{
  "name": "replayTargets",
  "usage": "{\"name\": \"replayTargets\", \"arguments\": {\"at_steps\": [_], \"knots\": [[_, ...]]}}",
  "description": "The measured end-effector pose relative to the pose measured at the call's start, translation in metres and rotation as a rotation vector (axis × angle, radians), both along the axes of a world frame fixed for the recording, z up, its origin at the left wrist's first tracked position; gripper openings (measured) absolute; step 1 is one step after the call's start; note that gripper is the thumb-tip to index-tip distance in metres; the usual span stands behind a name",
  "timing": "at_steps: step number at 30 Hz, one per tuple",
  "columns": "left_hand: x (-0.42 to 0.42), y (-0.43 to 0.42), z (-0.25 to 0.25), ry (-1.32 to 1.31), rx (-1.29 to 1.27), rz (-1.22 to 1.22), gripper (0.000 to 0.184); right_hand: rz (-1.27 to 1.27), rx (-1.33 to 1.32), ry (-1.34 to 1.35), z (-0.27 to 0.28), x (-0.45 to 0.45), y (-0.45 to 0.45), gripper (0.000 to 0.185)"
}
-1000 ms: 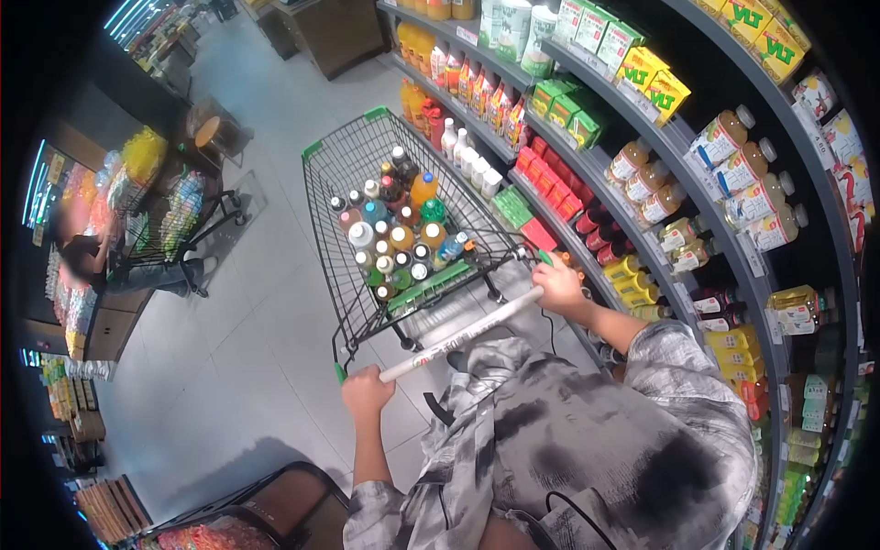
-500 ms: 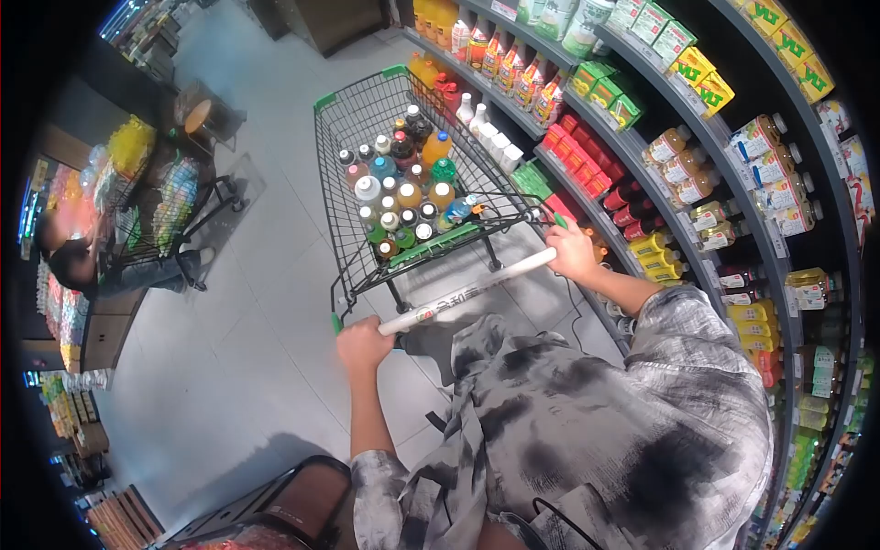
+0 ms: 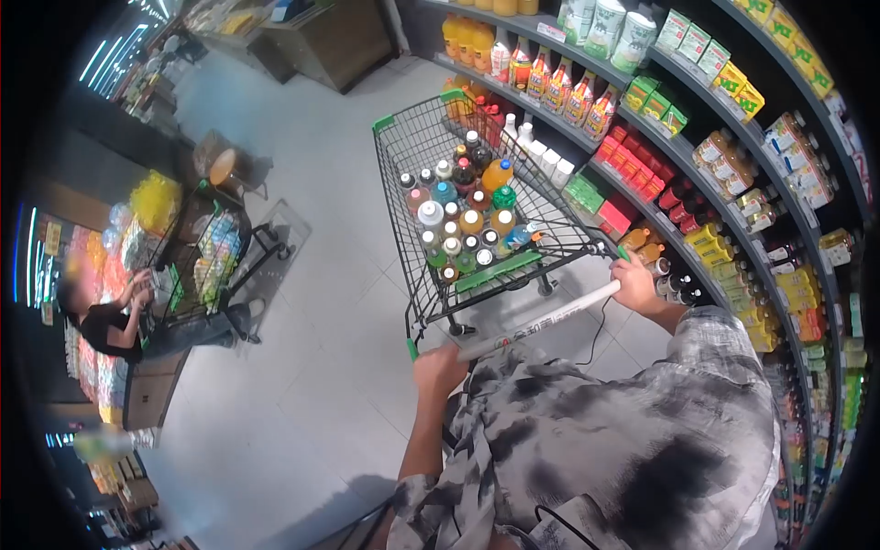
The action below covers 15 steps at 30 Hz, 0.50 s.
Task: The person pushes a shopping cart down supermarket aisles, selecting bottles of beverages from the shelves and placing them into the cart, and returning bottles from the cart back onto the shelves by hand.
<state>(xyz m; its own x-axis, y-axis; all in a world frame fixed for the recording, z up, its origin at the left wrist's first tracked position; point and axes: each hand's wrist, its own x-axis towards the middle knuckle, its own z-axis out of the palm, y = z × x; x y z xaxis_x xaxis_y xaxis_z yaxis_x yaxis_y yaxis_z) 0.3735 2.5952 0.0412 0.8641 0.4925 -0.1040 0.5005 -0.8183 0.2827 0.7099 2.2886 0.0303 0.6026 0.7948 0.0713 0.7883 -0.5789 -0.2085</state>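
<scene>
A white cart handle (image 3: 550, 321) with printed writing spans the space between my hands. My left hand (image 3: 440, 369) is wrapped round its left end, beside a green corner piece. My right hand (image 3: 634, 281) grips the right end, next to another green piece. Ahead of the handle is the black wire shopping cart (image 3: 403, 183) with green corners. Several bottles with white, black, blue and red caps stand in its basket, among them an orange bottle (image 3: 498, 172) and a green-capped bottle (image 3: 504, 196).
Curved shelves (image 3: 587, 137) with bottles, boxes and jars run along the right. On the left, a person (image 3: 115, 328) in a dark top is beside another cart (image 3: 229, 257) holding bagged goods. A brown counter (image 3: 330, 46) stands at the top.
The cart and both my hands have shifted right in view, along with the shelves and the other person. More of the counter at the top shows. Both hands still hold the handle.
</scene>
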Motion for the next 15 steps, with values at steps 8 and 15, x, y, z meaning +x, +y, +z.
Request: {"name": "replayTargets", "arguments": {"at_steps": [8, 15], "knots": [[-0.057, 0.093, -0.004, -0.049, -0.084, -0.227, 0.021, -0.178, -0.022, 0.027, 0.000, -0.104, 0.041, 0.010], [-0.098, 0.207, -0.004, 0.010, -0.136, -0.444, 0.022, -0.439, -0.058, 0.075, 0.019, -0.225, 0.113, 0.044]]}}
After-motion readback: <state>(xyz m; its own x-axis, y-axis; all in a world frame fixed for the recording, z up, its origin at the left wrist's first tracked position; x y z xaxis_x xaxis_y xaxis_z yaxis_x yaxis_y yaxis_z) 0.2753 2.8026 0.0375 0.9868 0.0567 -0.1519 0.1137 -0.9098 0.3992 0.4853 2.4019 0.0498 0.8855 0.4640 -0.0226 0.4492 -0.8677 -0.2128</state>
